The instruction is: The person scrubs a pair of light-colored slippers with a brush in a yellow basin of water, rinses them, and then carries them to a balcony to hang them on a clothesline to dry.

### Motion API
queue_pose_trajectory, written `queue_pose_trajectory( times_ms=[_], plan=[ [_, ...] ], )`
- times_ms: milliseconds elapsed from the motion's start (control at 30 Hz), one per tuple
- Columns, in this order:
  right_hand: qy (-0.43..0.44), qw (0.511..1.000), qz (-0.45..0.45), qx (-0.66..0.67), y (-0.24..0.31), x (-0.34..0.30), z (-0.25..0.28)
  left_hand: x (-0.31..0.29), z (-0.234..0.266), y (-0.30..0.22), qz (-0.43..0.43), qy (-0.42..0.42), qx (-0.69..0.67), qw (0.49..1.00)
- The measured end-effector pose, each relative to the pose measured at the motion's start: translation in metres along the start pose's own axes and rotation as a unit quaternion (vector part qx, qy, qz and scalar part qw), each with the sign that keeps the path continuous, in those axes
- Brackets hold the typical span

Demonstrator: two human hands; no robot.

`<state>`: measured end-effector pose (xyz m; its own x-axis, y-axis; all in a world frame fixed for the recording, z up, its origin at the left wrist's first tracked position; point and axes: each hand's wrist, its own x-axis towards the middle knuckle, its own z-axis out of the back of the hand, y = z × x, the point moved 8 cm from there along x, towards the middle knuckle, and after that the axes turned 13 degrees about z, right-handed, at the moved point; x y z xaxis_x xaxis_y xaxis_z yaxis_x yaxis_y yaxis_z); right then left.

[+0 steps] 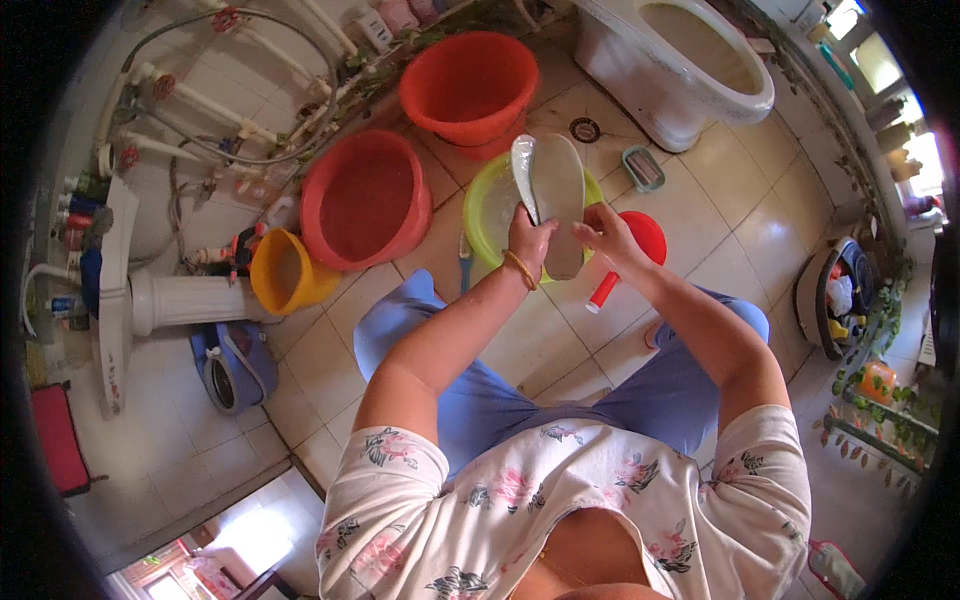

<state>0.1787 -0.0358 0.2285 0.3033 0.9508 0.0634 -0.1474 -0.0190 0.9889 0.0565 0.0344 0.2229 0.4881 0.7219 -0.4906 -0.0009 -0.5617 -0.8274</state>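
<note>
Slipper (558, 195): we see it raised over the green basin, between the two hands; its pale sole-shaped face is turned up, and a glossy whitish part runs along its left side.
Left hand (530, 243): we find the fingers closed on the slipper's left edge, thumb on top, at the lower end of the glossy part.
Right hand (613, 240): we see its fingers bent and partly spread at the slipper's right edge; we cannot tell whether they grip it or only touch it.
Green basin (476, 222): it sits on the tiled floor (560, 345) below the slipper, ahead of the parted knees.
Beside the basin: we note a blue handle (466, 270) to its left; a red dipper (645, 236) to its right, partly behind the right wrist; a green soap dish (643, 168) farther right.
Tubs: two red ones, the nearer (420, 205) left of the basin and the farther (470, 80) beyond it; a yellow bucket (325, 283) stands beside the nearer.
Far side: a white toilet (640, 75), beyond the soap dish.
</note>
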Motion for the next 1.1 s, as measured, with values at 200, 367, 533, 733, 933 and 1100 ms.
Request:
queue_pose_trajectory(
  times_ms=[200,367,533,733,933,1100],
  plan=[
    [-0.067,0.993,-0.026,-0.093,0.002,0.016,0.021,0.001,-0.009,0.015,0.042,0.030,-0.108,0.993],
    [-0.065,0.979,0.010,-0.192,0.034,0.023,0.041,-0.002,-0.003,0.021,0.083,0.004,-0.123,0.989],
    [-0.028,0.969,-0.007,-0.245,0.033,0.012,0.028,-0.010,-0.010,0.015,0.078,0.018,-0.106,0.991],
    [-0.139,0.984,-0.021,-0.107,0.019,0.009,0.050,-0.006,-0.001,0.021,0.124,0.006,-0.133,0.983],
    [-0.159,0.925,-0.146,0.312,0.013,-0.011,0.022,-0.009,-0.006,0.026,0.148,0.058,-0.224,0.961],
    [-0.144,0.941,-0.190,0.240,0.003,-0.024,0.008,-0.007,-0.015,0.021,0.112,0.084,-0.202,0.969]
  ],
)
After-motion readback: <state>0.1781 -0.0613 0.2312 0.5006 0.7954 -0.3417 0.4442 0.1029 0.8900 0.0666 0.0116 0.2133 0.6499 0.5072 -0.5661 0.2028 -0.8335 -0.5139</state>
